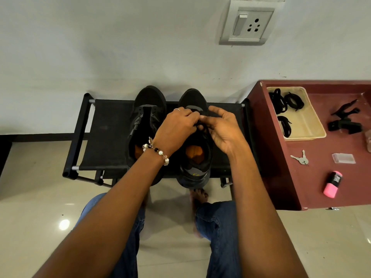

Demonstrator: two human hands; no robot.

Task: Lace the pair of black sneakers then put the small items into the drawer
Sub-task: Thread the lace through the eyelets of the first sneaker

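Two black sneakers stand side by side on a black shoe rack [104,125], toes to the wall. The left sneaker [147,117] has open eyelets with no lace showing. Over the tongue of the right sneaker [193,99], my left hand [178,125] and my right hand [220,127] meet, and both pinch a black shoelace [200,127] between fingertips. On the maroon cabinet [281,167] to the right lie keys [300,158], a clear plastic case [343,158] and a pink and black tube [332,184].
A cream tray [309,125] on the cabinet holds several coiled black laces. A black clip-like object [345,119] lies beside it. A wall socket [251,23] sits above. My knees and a bare foot are below the rack on the tiled floor.
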